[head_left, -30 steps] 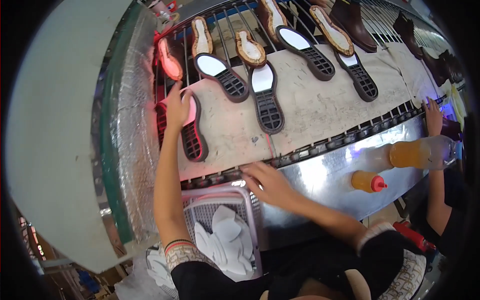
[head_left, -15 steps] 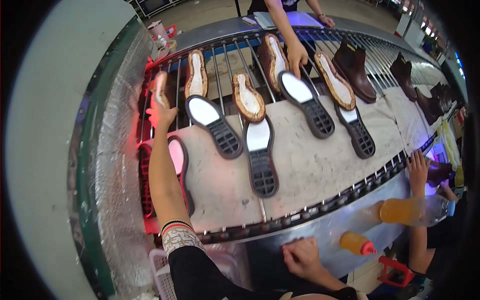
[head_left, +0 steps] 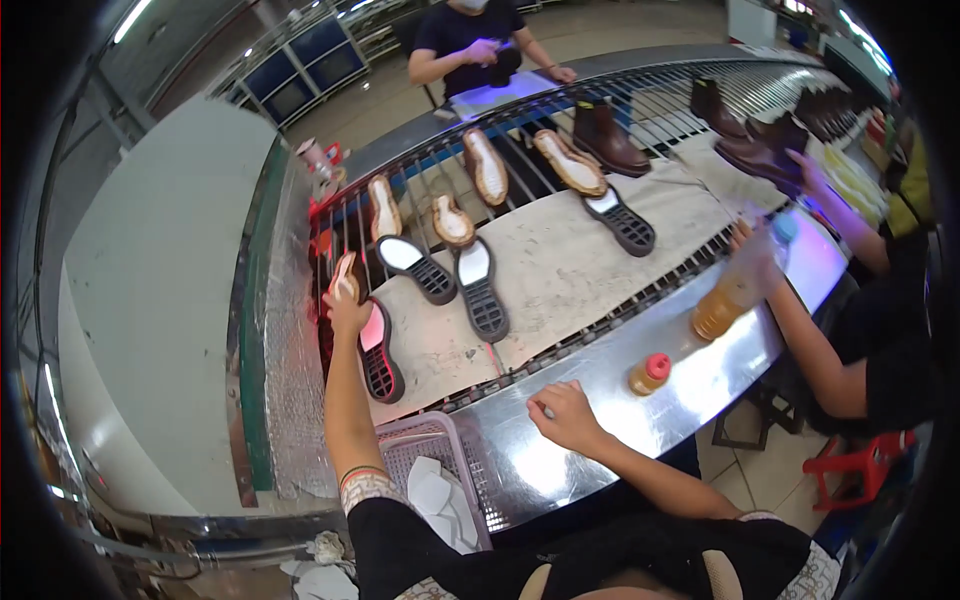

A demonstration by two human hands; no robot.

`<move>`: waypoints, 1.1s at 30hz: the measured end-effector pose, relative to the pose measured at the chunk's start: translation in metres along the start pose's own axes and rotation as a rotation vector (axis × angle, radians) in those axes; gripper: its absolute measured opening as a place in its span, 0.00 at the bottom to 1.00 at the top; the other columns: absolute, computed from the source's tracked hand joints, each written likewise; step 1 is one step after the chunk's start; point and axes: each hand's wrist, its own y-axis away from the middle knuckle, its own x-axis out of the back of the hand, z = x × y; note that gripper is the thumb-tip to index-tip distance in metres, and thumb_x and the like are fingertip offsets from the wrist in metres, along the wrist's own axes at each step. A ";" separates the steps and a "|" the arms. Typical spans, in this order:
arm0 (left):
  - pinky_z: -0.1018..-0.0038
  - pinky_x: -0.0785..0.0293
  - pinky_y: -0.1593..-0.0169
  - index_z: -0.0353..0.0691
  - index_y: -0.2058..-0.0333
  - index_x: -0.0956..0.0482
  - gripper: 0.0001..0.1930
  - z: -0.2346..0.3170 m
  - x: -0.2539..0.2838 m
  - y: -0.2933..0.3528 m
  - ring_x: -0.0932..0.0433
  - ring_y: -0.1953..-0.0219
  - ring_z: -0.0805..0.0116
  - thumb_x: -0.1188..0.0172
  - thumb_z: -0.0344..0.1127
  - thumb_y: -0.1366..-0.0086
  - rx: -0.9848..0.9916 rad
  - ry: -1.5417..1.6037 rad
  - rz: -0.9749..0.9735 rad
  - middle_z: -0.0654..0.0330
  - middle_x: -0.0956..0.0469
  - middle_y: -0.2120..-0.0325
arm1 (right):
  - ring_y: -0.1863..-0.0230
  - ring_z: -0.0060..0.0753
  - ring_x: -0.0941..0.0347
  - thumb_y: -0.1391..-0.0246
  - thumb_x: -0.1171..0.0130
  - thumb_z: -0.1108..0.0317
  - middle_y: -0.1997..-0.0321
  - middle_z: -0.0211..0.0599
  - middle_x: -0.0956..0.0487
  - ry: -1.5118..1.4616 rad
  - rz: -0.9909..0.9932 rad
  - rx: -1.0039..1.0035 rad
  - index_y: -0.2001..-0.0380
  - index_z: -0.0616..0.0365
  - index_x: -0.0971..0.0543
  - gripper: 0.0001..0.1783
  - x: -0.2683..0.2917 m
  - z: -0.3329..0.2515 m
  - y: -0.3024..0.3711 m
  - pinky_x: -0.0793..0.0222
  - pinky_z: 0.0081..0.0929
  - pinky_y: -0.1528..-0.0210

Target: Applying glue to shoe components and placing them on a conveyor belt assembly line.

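Observation:
My left hand (head_left: 347,310) is closed on an upturned boot (head_left: 345,270) at the conveyor's left end, under red light; the fingers hide much of it. Right beside that hand lies a black outsole (head_left: 380,355), its white heel or forefoot patch tinted pink. My right hand (head_left: 566,414) is curled over the metal ledge, with nothing visible in it. Farther along the belt lie more upturned boots, their pale undersides up: one boot (head_left: 383,207), another boot (head_left: 453,222). Near them rest a tilted outsole (head_left: 418,270) and an outsole pointing toward me (head_left: 482,295).
A pink basket (head_left: 480,480) with white pieces stands below the metal ledge (head_left: 540,465). A red-capped bottle (head_left: 650,374) and a larger bottle (head_left: 718,308) stand on it. Across the belt, a person (head_left: 470,50) holds something dark; at right, another handles a brown boot (head_left: 760,155).
My view has tilted up and widened. My left hand still grips the boot, now lower beside the outsole. The far co-worker's hand has left the belt, and the outsole it touched is gone from there.

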 end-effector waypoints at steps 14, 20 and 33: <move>0.60 0.30 0.51 0.37 0.59 0.23 0.22 0.022 0.002 0.104 0.26 0.53 0.48 0.42 0.45 0.50 -0.435 -0.485 -0.387 0.44 0.25 0.57 | 0.70 0.39 0.28 0.53 0.47 0.64 0.78 0.34 0.25 -0.009 0.039 0.025 0.80 0.55 0.25 0.09 -0.013 0.016 0.000 0.40 0.36 0.63; 0.58 0.28 0.66 0.40 0.66 0.21 0.11 0.117 0.014 0.148 0.23 0.69 0.49 0.47 0.40 0.43 -0.562 -0.099 0.281 0.49 0.22 0.73 | 0.74 0.40 0.28 0.54 0.47 0.62 0.82 0.35 0.25 0.005 0.025 -0.068 0.84 0.55 0.25 0.11 -0.013 0.007 -0.002 0.40 0.37 0.65; 0.64 0.31 0.54 0.34 0.63 0.22 0.13 0.224 -0.125 0.292 0.26 0.60 0.52 0.48 0.36 0.41 -0.769 0.540 0.398 0.48 0.23 0.65 | 0.74 0.35 0.26 0.50 0.42 0.66 0.75 0.43 0.24 -0.256 0.097 -0.080 0.72 0.63 0.23 0.10 0.066 -0.013 0.108 0.31 0.27 0.70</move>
